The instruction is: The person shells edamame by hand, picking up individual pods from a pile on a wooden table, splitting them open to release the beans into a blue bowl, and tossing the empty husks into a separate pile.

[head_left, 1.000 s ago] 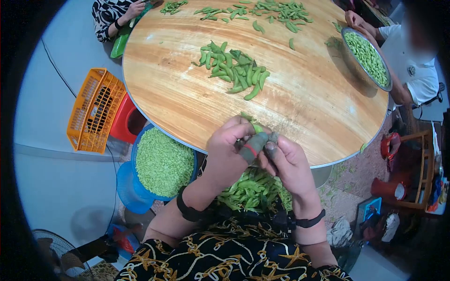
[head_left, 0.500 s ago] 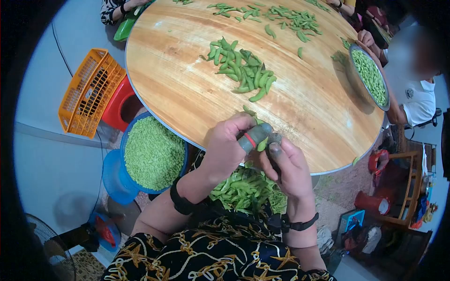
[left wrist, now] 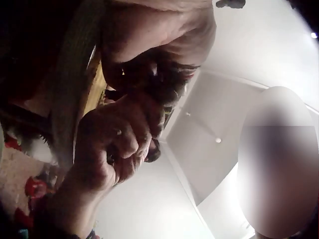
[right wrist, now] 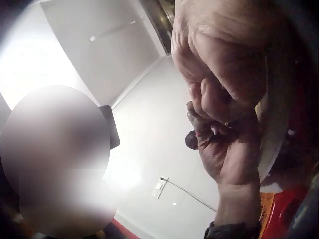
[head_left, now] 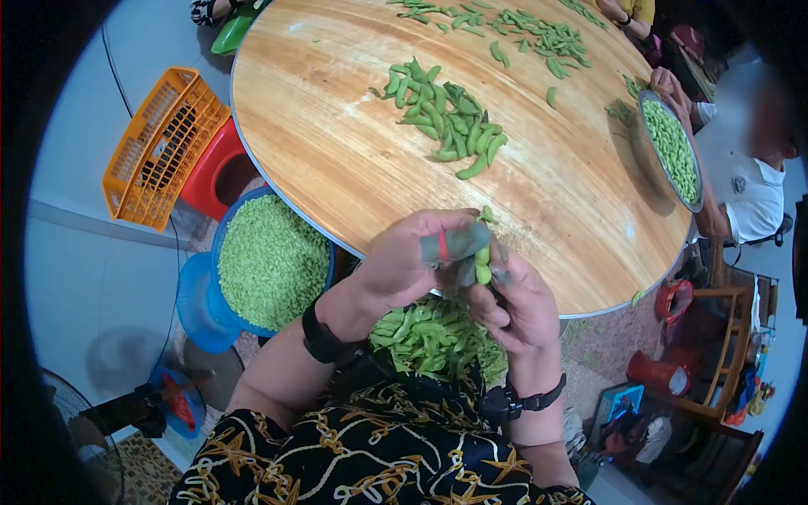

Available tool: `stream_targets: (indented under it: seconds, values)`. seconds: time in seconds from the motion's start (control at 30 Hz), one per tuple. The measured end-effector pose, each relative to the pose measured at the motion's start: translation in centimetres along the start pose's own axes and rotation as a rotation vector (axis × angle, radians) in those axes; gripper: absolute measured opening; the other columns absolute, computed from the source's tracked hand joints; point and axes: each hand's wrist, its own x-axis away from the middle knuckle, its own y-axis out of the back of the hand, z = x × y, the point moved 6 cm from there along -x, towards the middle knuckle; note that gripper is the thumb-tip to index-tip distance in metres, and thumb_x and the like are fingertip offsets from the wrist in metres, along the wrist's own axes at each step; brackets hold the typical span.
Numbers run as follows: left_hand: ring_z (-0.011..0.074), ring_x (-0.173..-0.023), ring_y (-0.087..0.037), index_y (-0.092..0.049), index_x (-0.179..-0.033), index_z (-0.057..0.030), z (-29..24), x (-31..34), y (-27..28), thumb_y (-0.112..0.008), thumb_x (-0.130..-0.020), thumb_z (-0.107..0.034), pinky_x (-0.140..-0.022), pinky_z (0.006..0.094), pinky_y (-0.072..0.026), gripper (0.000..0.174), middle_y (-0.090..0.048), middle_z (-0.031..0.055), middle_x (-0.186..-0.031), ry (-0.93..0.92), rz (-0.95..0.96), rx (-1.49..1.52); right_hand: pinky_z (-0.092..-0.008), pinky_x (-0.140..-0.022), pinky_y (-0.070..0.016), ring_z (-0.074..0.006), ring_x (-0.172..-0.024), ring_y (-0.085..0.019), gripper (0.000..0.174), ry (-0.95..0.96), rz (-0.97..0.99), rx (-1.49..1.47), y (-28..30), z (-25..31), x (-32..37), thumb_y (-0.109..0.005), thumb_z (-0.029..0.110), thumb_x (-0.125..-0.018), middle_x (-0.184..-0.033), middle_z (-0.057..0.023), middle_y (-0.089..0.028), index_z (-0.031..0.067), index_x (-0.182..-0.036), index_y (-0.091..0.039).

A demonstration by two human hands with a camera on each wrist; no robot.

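At the table's near edge, a green soybean pod stands between my two hands, its beans bulging. My left hand pinches it from the left; its thumb wears a grey-green cover with a red band. From the other side my right hand grips the pod with fingers curled, and a dark covering shows on its thumb tip. In the left wrist view the right hand shows dark, fingers bent. The right wrist view has the left hand beyond the near palm; the pod is hidden in both.
Ahead on the round wooden table lies a heap of pods. Below my hands are more pods. A blue basin of shelled beans stands left, near an orange crate. Another person sits beside a metal bowl at right.
The hands have turned the pod more upright, and more of it shows between them. The left thumb now lies across towards it. The head view has shifted slightly.
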Motion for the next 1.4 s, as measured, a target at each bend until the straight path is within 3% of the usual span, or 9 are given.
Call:
stream_targets:
  seconds: [0.17,0.27,0.5,0.6,0.67,0.83,1.07,1.17,1.4]
  values:
    - [0.0039,-0.068,-0.051,-0.059,-0.088,-0.0007,-1.8,0.1,-0.6,-0.063,-0.081,-0.005,-0.059,0.0199,-0.0433,0.010,-0.057,-0.0005,-0.075,-0.168,-0.271,-0.714,-0.0208,-0.052,-0.0398,-0.0078,-0.056,-0.049,0.012,0.267,-0.355,0.965,-0.3,3.0,0.3,-0.043,0.005,-0.091,-0.065,-0.0008,-0.054,-0.0008,-0.086,-0.053]
    - [0.0029,-0.070,-0.049,-0.059,-0.091,-0.0005,-2.0,0.0,-0.9,-0.061,-0.081,-0.003,-0.061,0.0195,-0.0423,0.010,-0.057,-0.0012,-0.078,-0.212,-0.299,-0.855,-0.0213,-0.052,-0.0406,-0.0064,-0.057,-0.049,0.013,0.314,-0.377,1.214,0.3,3.6,0.3,-0.043,0.005,-0.090,-0.065,-0.0010,-0.054,0.0002,-0.092,-0.055]
    - [0.0035,-0.072,-0.050,-0.059,-0.102,-0.0012,-1.7,-0.4,-0.5,-0.057,-0.084,-0.002,-0.061,0.0191,-0.0418,0.018,-0.058,-0.0005,-0.083,-0.191,-0.116,-0.690,-0.0161,-0.047,-0.0305,-0.0013,-0.055,-0.040,0.017,0.130,-0.398,0.912,1.8,3.6,0.1,-0.043,0.013,-0.093,-0.068,0.0042,-0.052,0.0014,-0.096,-0.055]
    - [0.0027,-0.070,-0.049,-0.058,-0.106,-0.0020,-0.5,-0.6,1.1,-0.053,-0.087,-0.004,-0.058,0.0181,-0.0400,0.020,-0.058,-0.0012,-0.083,-0.078,-0.209,-0.224,-0.0227,-0.054,-0.0412,-0.0081,-0.057,-0.048,0.013,0.104,-0.398,0.778,1.9,3.3,-0.3,-0.052,0.008,-0.087,-0.066,0.0000,-0.054,0.0003,-0.095,-0.058]
    - [0.0022,-0.066,-0.047,-0.057,-0.110,-0.0045,-0.6,-0.4,0.8,-0.049,-0.089,-0.005,-0.055,0.0167,-0.0372,0.022,-0.057,-0.0018,-0.082,-0.055,-0.275,-0.272,-0.0229,-0.052,-0.0406,-0.0066,-0.058,-0.046,0.010,0.476,-0.359,1.103,0.5,3.9,-0.3,-0.056,0.007,-0.084,-0.065,-0.0001,-0.052,0.0004,-0.092,-0.058]
    - [0.0024,-0.065,-0.045,-0.056,-0.115,-0.0061,-0.5,0.3,0.0,-0.045,-0.088,0.000,-0.054,0.0161,-0.0362,0.030,-0.053,-0.0013,-0.084,-0.158,-0.389,-0.642,-0.0371,-0.048,-0.0425,-0.0342,-0.054,-0.054,0.011,0.564,-0.500,1.482,-1.3,3.9,-0.1,-0.060,0.005,-0.078,-0.060,-0.0190,-0.053,0.0008,-0.073,-0.051]
    - [0.0090,-0.070,-0.050,-0.048,-0.123,-0.0035,-1.8,0.0,0.2,-0.043,-0.080,0.009,-0.058,0.0207,-0.0416,0.045,-0.051,0.0051,-0.088,-0.426,-0.317,-1.142,-0.0363,-0.050,-0.0444,-0.0320,-0.055,-0.057,0.009,0.481,-0.535,1.555,-0.8,4.0,-0.7,-0.059,0.004,-0.078,-0.063,-0.0180,-0.056,-0.0012,-0.076,-0.053]
    - [0.0127,-0.064,-0.051,-0.044,-0.115,0.0016,-3.1,0.0,-0.1,-0.051,-0.079,0.008,-0.060,0.0251,-0.0437,0.037,-0.052,0.0079,-0.073,-0.450,-0.448,-1.293,-0.0250,-0.065,-0.0473,-0.0152,-0.069,-0.061,0.013,0.766,-0.646,1.368,-0.9,6.3,1.0,-0.057,-0.001,-0.079,-0.079,-0.0144,-0.062,-0.0008,-0.091,-0.059]
    - [0.0102,-0.064,-0.054,-0.046,-0.109,0.0009,-4.0,0.4,-1.2,-0.061,-0.079,-0.002,-0.053,0.0236,-0.0433,0.033,-0.056,0.0065,-0.077,-0.445,-0.146,-1.125,-0.0320,-0.052,-0.0468,-0.0270,-0.057,-0.061,0.007,0.631,-0.445,1.576,-2.3,5.9,0.1,-0.059,0.006,-0.081,-0.067,-0.0138,-0.061,0.0012,-0.087,-0.058]
